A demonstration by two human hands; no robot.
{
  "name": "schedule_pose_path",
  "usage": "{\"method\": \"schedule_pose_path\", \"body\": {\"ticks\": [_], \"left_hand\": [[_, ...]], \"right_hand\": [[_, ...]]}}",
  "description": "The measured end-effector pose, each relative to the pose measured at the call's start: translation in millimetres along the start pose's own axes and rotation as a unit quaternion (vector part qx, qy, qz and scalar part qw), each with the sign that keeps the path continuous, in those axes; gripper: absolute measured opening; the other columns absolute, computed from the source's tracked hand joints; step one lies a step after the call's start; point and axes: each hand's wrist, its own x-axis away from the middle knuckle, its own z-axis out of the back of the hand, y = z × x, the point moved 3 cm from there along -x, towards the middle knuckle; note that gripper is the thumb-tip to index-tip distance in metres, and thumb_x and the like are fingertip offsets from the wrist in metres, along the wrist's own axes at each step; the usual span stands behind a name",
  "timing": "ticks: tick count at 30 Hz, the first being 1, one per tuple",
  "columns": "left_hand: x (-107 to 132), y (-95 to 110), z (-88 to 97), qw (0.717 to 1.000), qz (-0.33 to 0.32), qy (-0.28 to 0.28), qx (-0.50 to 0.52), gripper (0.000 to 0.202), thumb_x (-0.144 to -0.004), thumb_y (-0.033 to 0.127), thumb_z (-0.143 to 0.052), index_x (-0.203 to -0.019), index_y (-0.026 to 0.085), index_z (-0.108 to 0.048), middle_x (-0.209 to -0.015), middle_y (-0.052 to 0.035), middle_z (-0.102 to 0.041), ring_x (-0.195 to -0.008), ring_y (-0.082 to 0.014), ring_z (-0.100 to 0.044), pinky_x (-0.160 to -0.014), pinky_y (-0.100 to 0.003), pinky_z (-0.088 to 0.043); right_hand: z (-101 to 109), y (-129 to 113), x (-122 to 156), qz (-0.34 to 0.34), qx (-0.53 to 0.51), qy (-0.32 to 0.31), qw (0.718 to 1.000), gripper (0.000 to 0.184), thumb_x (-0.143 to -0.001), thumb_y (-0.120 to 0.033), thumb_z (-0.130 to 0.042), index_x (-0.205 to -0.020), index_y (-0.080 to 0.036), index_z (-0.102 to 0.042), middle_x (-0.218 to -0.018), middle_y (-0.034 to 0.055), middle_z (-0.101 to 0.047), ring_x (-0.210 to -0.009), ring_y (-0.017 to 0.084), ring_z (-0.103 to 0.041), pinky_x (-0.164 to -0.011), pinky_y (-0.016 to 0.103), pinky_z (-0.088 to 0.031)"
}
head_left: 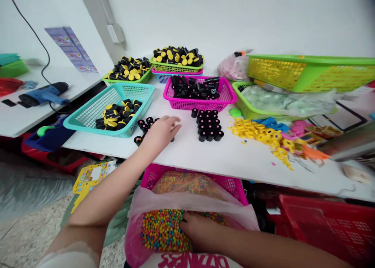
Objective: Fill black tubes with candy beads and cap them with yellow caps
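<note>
Stretched out above the white table, my left hand (pixel 164 130) is over a loose group of black cylinders (pixel 144 126) and hides part of it. Its fingers reach to the right and are slightly parted, with no object visible in them. My right hand (pixel 195 228) is sunk among small multicoloured candy-like beads (pixel 161 229) in a clear plastic bag (pixel 140 201) on my lap. Beads hide most of its fingers, and a small dark spot shows near the fingertips. Black cylinders with pink-dotted tops (pixel 208 124) stand in tight rows right of my left hand.
A turquoise basket (pixel 84 113) holds black pieces with yellow caps. Behind the rows is a magenta basket (pixel 199 104) of black tubes. Yellow plastic parts (pixel 258 132) lie at right, under green baskets (pixel 325 74). A blue heat gun (pixel 42 94) rests on the left table.
</note>
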Motion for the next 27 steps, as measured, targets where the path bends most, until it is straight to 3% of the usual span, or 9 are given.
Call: {"method": "schedule_pose_path", "body": {"ticks": [3, 6, 9, 13, 17, 19, 21, 24, 27], "left_hand": [[-69.9, 10.1, -35.5, 0.995, -0.016, -0.092, -0.022, 0.037, -0.091, 0.020, -0.050, -0.128, 0.018, -0.054, -0.119, -0.0121, -0.059, -0.103, -0.0224, -0.061, -0.092, -0.035, -0.046], [-116.6, 11.7, -69.8, 0.990, -0.006, -0.136, -0.042, 0.036, -0.090, 0.017, -0.049, -0.126, 0.016, -0.056, -0.118, -0.0153, -0.059, -0.101, -0.0252, -0.062, -0.088, -0.037, -0.047], [-136.8, 12.5, -87.3, 0.986, -0.008, -0.158, -0.051, 0.032, -0.087, 0.018, -0.054, -0.118, 0.012, -0.059, -0.109, -0.0156, -0.063, -0.097, -0.0257, -0.063, -0.085, -0.036, -0.047], [-134.7, 15.8, -77.4, 0.984, -0.016, -0.168, -0.054, 0.020, -0.080, 0.014, -0.059, -0.099, 0.008, -0.062, -0.095, -0.0139, -0.066, -0.092, -0.0256, -0.062, -0.082, -0.034, -0.048], [-91.5, 24.8, -34.7, 0.994, -0.017, -0.100, -0.031, 0.023, -0.081, 0.015, -0.054, -0.104, 0.011, -0.056, -0.098, -0.0111, -0.063, -0.093, -0.0232, -0.061, -0.084, -0.035, -0.047], [-51.5, 33.9, -7.1, 0.998, -0.021, -0.033, 0.046, 0.031, -0.081, 0.017, -0.053, -0.112, 0.013, -0.050, -0.103, -0.0087, -0.062, -0.089, -0.0195, -0.061, -0.081, -0.033, -0.049], [-2.3, 44.6, 15.9, 0.989, -0.021, -0.013, 0.143, 0.041, -0.080, 0.019, -0.055, -0.120, 0.016, -0.045, -0.110, -0.0072, -0.060, -0.083, -0.0152, -0.062, -0.076, -0.029, -0.051], [77.9, 58.7, 31.4, 0.975, -0.017, -0.072, 0.209, 0.031, -0.079, 0.017, -0.059, -0.109, 0.021, -0.055, -0.107, -0.0040, -0.062, -0.092, -0.0153, -0.063, -0.080, -0.026, -0.052], [151.2, 64.4, 20.1, 0.950, 0.004, -0.181, 0.255, 0.024, -0.077, 0.015, -0.062, -0.100, 0.023, -0.062, -0.099, -0.0019, -0.066, -0.091, -0.0160, -0.064, -0.079, -0.026, -0.053]], "right_hand": [[4.2, 2.2, -1.8, -0.001, -0.023, -0.003, 1.000, 0.033, -0.071, -0.019, -0.061, -0.104, -0.016, -0.066, -0.104, 0.0109, -0.066, -0.085, 0.022, -0.066, -0.069, 0.026, -0.051], [4.5, 6.0, -2.3, -0.002, -0.029, 0.007, 1.000, 0.034, -0.069, -0.019, -0.062, -0.103, -0.016, -0.066, -0.104, 0.0102, -0.067, -0.086, 0.023, -0.066, -0.070, 0.026, -0.051], [3.7, 11.5, -0.7, 0.002, -0.038, 0.022, 0.999, 0.035, -0.070, -0.020, -0.062, -0.105, -0.016, -0.066, -0.105, 0.0109, -0.067, -0.086, 0.024, -0.066, -0.070, 0.027, -0.052], [7.5, 17.7, 5.5, -0.008, -0.069, 0.041, 0.997, 0.038, -0.069, -0.021, -0.062, -0.107, -0.015, -0.065, -0.106, 0.0119, -0.068, -0.087, 0.025, -0.067, -0.072, 0.029, -0.053], [14.9, 18.8, 12.9, -0.019, -0.118, 0.052, 0.992, 0.033, -0.072, -0.011, -0.053, -0.102, -0.015, -0.066, -0.101, 0.0116, -0.071, -0.088, 0.024, -0.068, -0.073, 0.027, -0.052], [18.5, 17.5, 15.9, -0.024, -0.141, 0.052, 0.988, 0.033, -0.074, -0.011, -0.051, -0.102, -0.015, -0.067, -0.099, 0.0114, -0.073, -0.087, 0.024, -0.069, -0.072, 0.028, -0.051], [22.8, 15.0, 18.9, -0.031, -0.159, 0.057, 0.985, 0.034, -0.075, -0.012, -0.052, -0.105, -0.016, -0.067, -0.099, 0.0110, -0.073, -0.086, 0.024, -0.069, -0.073, 0.029, -0.051], [30.6, 8.3, 26.3, -0.018, -0.203, 0.077, 0.976, 0.035, -0.077, -0.011, -0.054, -0.109, -0.018, -0.067, -0.101, 0.0074, -0.073, -0.086, 0.021, -0.068, -0.075, 0.028, -0.051], [37.1, 1.3, 38.9, -0.016, -0.247, 0.116, 0.962, 0.029, -0.083, -0.013, -0.054, -0.109, -0.018, -0.067, -0.101, 0.0061, -0.072, -0.089, 0.019, -0.067, -0.079, 0.029, -0.051]]}}
